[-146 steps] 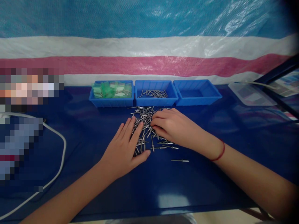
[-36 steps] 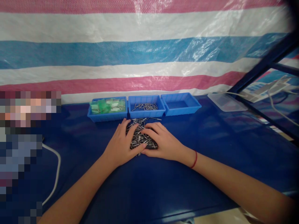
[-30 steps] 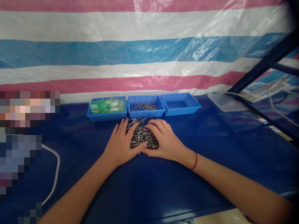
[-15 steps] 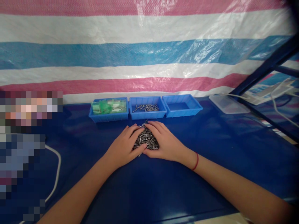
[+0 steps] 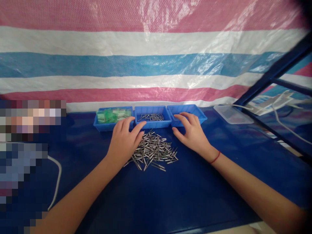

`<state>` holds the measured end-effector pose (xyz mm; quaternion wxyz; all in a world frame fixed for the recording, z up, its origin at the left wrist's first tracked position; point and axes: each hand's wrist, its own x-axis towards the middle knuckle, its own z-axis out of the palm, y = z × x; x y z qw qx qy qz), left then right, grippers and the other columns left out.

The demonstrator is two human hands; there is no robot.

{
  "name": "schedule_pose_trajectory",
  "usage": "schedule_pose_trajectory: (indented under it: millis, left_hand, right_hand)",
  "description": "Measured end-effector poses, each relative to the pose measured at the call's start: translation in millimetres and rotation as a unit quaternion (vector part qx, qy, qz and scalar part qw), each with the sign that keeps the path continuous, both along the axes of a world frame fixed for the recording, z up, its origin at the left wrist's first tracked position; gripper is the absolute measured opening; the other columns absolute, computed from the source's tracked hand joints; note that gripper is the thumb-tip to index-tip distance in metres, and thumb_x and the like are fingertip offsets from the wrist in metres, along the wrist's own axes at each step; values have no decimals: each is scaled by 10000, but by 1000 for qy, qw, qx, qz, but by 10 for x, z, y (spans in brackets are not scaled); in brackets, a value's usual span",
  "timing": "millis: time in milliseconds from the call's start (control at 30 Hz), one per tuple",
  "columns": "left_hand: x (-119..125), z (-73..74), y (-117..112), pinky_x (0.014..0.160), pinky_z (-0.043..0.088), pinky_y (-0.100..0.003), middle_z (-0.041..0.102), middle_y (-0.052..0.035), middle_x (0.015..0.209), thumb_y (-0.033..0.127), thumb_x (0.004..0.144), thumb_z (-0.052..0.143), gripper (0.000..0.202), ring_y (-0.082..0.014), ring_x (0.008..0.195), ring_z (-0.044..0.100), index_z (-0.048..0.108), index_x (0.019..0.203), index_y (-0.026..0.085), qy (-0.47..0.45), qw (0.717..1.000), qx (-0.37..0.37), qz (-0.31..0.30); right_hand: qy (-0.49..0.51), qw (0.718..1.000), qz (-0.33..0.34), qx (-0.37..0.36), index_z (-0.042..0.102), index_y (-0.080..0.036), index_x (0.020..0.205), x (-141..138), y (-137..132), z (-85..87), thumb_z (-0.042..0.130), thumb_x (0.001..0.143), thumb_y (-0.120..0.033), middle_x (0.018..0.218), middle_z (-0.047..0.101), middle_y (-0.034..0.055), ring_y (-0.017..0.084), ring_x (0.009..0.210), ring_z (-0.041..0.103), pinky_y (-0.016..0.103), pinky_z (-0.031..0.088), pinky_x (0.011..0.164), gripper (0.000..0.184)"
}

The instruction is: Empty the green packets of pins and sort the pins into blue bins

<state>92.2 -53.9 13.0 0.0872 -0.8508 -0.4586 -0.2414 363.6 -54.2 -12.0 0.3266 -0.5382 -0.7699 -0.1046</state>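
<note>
A loose heap of small metal pins that look like blind rivets (image 5: 156,148) lies spread on the dark blue tabletop (image 5: 146,198). My left hand (image 5: 125,136) hovers at the heap's left side, fingers apart and holding nothing; it hides part of the heap's edge. Off to the upper right of the heap, my right hand (image 5: 191,131) is raised with fingers spread, in front of the right blue bin (image 5: 202,121). The middle blue bin (image 5: 156,124) behind the heap holds some more of these metal pins.
The left blue bin (image 5: 102,127) contains green and clear plastic packets (image 5: 113,115). A translucent plastic lid (image 5: 232,114) lies at the back right by a dark blue frame (image 5: 265,76). A white cable (image 5: 58,175) curves along the left. Striped sheeting (image 5: 146,65) hangs behind.
Both hands, earlier cupped around a compact heap, have parted and lifted, the right one farther. The heap has slumped into a wider spread. The view has tilted slightly up.
</note>
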Motion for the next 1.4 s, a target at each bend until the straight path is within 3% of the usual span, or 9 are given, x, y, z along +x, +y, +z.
schedule_pose_trajectory:
  millis: [100, 300, 467, 667, 800, 967, 1067, 1233, 1400]
  left_hand:
    - [19, -45, 187, 920, 408, -486, 536, -126, 1191, 363, 958, 432, 350, -306, 1075, 492, 601, 1250, 270, 14, 998, 21, 52]
    - [-21, -156, 345, 866, 403, -414, 556, -99, 1029, 376, 962, 416, 324, -261, 955, 494, 672, 1118, 252, 1, 998, 45, 53]
    - [-45, -149, 328, 864, 404, -415, 560, -117, 1040, 387, 963, 412, 357, -269, 960, 498, 627, 1200, 227, 10, 997, 51, 61]
    - [-55, -135, 339, 861, 408, -411, 583, -111, 1010, 375, 970, 404, 356, -266, 953, 503, 633, 1202, 231, 14, 998, 31, 58]
    - [-71, -76, 221, 913, 401, -435, 570, -125, 1099, 367, 968, 412, 373, -284, 1033, 490, 602, 1256, 225, 15, 998, 24, 49]
    - [-2, -30, -171, 1014, 377, -417, 547, -118, 1229, 328, 989, 348, 393, -254, 1151, 476, 554, 1301, 204, -30, 999, -41, -11]
    - [29, -83, -384, 1083, 331, -460, 489, -143, 1349, 440, 962, 393, 478, -278, 1270, 425, 484, 1358, 188, -41, 992, -118, -23]
    - [-37, -241, -499, 1115, 213, -620, 303, -205, 1517, 760, 697, 572, 1043, -395, 1410, 240, 233, 1491, 176, -15, 975, -215, -50]
    - [-40, -365, -428, 1148, 227, -556, 342, -170, 1513, 563, 818, 602, 865, -325, 1425, 260, 203, 1484, 180, -44, 974, -209, -69]
  right_hand:
    - [-37, 999, -9, -22, 537, -188, 1282, 94, 111, -72, 498, 899, -330, 1132, 631, 121, 295, 1078, 559, 581, 305, 1062, 411]
    - [-21, 1000, 10, -20, 568, -190, 1237, 57, 146, -83, 445, 921, -270, 1053, 675, 93, 265, 993, 601, 583, 310, 1063, 348]
    - [-36, 999, 14, 12, 559, -195, 1260, -18, 146, -37, 505, 896, -342, 1200, 592, 129, 312, 1147, 522, 600, 326, 1056, 397]
    - [-38, 998, 33, 31, 607, -199, 1201, -181, 165, 38, 493, 911, -288, 1243, 565, 128, 326, 1233, 452, 612, 310, 1069, 324]
    - [3, 991, 131, -11, 606, -189, 1183, -391, -119, 41, 546, 884, -343, 1192, 585, 136, 305, 1178, 500, 539, 415, 1022, 342]
    - [-64, 964, 231, -116, 469, -181, 1379, -682, -458, -72, 617, 784, -571, 1448, 404, 179, 413, 1363, 299, 611, 349, 1053, 727]
    - [-66, 962, 233, -128, 488, -193, 1359, -777, -424, -121, 584, 846, -463, 1402, 469, 164, 368, 1302, 398, 573, 376, 1038, 588]
    - [-36, 968, 213, -126, 608, -184, 1162, -797, -297, -111, 548, 898, -333, 1192, 619, 130, 285, 1082, 542, 485, 472, 913, 310]
    - [28, 968, 221, -113, 656, -206, 1009, -789, -306, -105, 549, 914, -274, 1061, 675, 88, 240, 1005, 578, 424, 482, 866, 159]
